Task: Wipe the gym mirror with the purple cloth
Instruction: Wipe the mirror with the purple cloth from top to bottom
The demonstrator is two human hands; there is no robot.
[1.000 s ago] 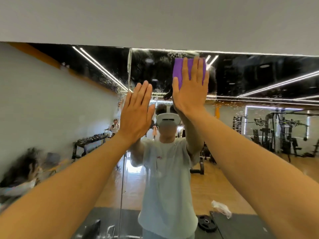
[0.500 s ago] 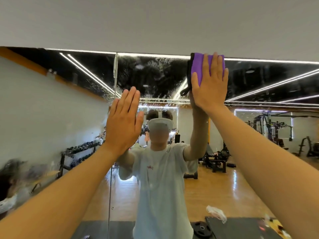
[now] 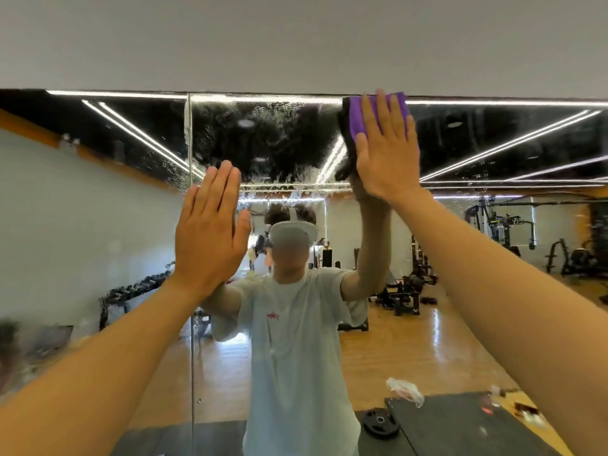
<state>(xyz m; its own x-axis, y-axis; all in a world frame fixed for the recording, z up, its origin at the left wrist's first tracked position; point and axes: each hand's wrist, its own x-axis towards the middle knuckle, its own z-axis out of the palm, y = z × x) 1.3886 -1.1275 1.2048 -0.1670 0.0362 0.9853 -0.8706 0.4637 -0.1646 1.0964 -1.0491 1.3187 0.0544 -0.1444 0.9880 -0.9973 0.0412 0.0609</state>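
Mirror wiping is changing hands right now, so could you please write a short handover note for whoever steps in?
Right hand: flat, pressing the purple cloth against the mirror at its top edge.
Left hand: open and empty, palm towards the glass right of the seam; contact unclear.
Done: hard to judge; the glass right of the cloth looks clear.
Left: droplets and streaks cover the upper glass between the seam and the cloth; wipe there, then work downward.
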